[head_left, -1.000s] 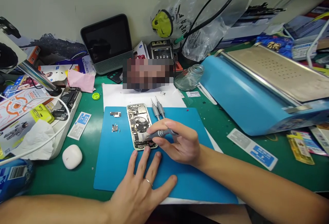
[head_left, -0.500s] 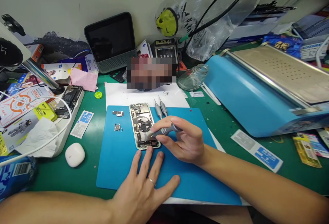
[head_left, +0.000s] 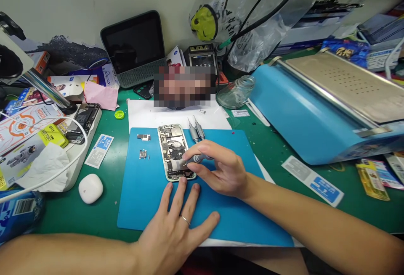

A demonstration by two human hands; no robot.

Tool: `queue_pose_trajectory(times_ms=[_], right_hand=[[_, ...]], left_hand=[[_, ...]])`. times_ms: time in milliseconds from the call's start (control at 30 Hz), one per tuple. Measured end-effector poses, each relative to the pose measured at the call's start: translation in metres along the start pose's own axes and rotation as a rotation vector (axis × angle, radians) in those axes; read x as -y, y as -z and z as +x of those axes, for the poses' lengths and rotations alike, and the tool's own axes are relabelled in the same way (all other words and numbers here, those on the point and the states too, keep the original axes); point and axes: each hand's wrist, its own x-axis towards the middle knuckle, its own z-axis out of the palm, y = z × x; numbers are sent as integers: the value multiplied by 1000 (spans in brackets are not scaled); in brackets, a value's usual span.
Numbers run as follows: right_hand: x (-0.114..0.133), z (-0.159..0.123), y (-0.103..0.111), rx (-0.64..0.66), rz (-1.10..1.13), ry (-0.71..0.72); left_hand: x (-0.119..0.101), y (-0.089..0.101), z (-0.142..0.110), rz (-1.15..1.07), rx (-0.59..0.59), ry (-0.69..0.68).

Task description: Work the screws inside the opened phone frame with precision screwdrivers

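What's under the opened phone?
Blue mat shows beside the phone, white paper beyond its top; directly beneath is covered. Right hand hides part of the phone's right edge.

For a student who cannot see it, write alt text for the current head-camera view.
A person's right hand holds a grey screwdriver over an opened smartphone on a blue mat; the left hand lies spread at the smartphone's lower edge. Two more screwdrivers and small electronic parts lie nearby.
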Motion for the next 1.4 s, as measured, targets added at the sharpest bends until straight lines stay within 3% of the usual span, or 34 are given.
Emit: queue_pose_trajectory(times_ms=[1400], right_hand=[[3, -1, 1, 5, 51, -34]], left_hand=[[1, 4, 3, -13, 40, -14]])
